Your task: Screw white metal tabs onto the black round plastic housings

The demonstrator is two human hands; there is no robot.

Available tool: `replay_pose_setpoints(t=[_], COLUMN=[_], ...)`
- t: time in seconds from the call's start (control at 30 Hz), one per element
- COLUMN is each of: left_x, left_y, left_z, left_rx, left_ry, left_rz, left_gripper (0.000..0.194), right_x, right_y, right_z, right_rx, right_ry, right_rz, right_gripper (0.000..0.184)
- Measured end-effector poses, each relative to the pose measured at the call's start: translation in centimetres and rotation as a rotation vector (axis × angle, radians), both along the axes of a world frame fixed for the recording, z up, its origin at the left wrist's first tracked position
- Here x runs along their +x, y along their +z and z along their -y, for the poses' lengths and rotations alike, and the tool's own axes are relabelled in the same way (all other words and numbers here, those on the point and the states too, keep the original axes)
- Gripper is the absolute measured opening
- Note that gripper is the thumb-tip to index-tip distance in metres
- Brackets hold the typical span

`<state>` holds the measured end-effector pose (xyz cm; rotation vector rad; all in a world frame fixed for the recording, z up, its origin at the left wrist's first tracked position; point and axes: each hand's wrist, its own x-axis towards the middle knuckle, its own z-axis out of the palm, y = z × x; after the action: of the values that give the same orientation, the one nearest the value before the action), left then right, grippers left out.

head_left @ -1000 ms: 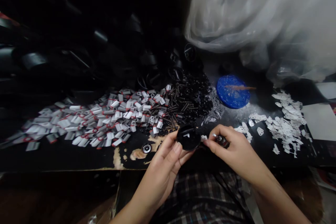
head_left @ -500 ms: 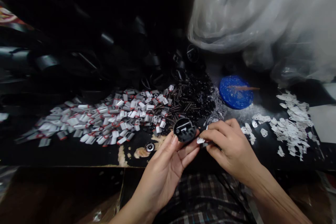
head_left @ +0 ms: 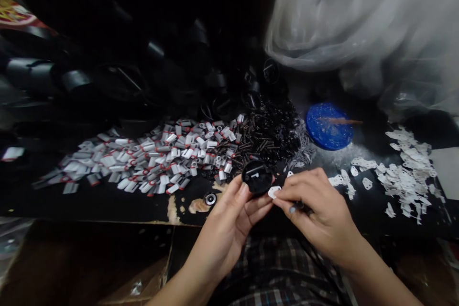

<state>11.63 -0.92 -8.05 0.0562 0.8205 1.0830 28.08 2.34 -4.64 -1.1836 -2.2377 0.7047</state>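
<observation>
My left hand (head_left: 229, 222) holds a small round black plastic part (head_left: 256, 177) by its rim, open side up, just above the front edge of the dark table (head_left: 107, 203). My right hand (head_left: 317, 210) pinches a small white flat piece (head_left: 273, 191) at the black part's right edge. A thin dark tool with a metal tip (head_left: 299, 207) also sits in that hand, under the fingers. The two hands touch at the fingertips.
A heap of white-and-red sleeves (head_left: 150, 160) lies left, dark springs and small black bits (head_left: 265, 138) in the middle, white flat pieces (head_left: 405, 172) right. A blue lid with a stick (head_left: 328, 126) sits behind. A metal ring (head_left: 210, 198) lies near my left hand. Clear plastic sheeting (head_left: 358, 24) hangs behind.
My right hand has taken a white flat piece and brought it to the black part. The black part has tilted a little in my left hand. The view has shifted slightly.
</observation>
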Motion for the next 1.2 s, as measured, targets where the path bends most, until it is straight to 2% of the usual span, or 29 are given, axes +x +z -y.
replay_pose_setpoints(t=[0.13, 0.27, 0.5, 0.63, 0.73, 0.93, 1.1, 1.2], left_x=[0.1, -0.1, 0.0, 0.0, 0.1, 1.2, 1.5, 0.7], left_y=[-0.4, -0.5, -1.1, -1.0, -0.8, -1.2, -0.9, -0.7], left_z=[0.3, 0.8, 1.2, 1.1, 1.0, 0.7, 0.1, 0.7], left_rx=[0.072, 0.181, 0.273, 0.291, 0.294, 0.208, 0.144, 0.102], left_ry=[-0.055, -0.117, -0.142, -0.156, -0.153, 0.053, 0.061, 0.017], left_rz=[-0.189, -0.217, -0.269, -0.332, -0.345, -0.238, -0.203, -0.228], left_gripper=[0.023, 0.024, 0.021, 0.02, 0.018, 0.012, 0.012, 0.013], right_x=[-0.2, -0.4, -0.4, -0.3, -0.3, -1.4, -1.7, -2.1], right_y=[0.0, 0.0, -0.2, 0.0, 0.2, 0.1, 0.0, 0.4], right_z=[0.0, -0.1, 0.1, 0.0, 0.0, 1.7, 2.2, 1.9], right_rx=[0.135, 0.197, 0.164, 0.123, 0.105, 0.204, 0.161, 0.087], right_ry=[0.028, 0.005, 0.008, 0.008, 0.006, -0.139, -0.139, -0.063], right_rz=[0.059, 0.063, 0.079, 0.057, 0.068, 0.131, 0.139, 0.07], right_gripper=[0.019, 0.021, 0.027, 0.023, 0.021, 0.012, 0.012, 0.013])
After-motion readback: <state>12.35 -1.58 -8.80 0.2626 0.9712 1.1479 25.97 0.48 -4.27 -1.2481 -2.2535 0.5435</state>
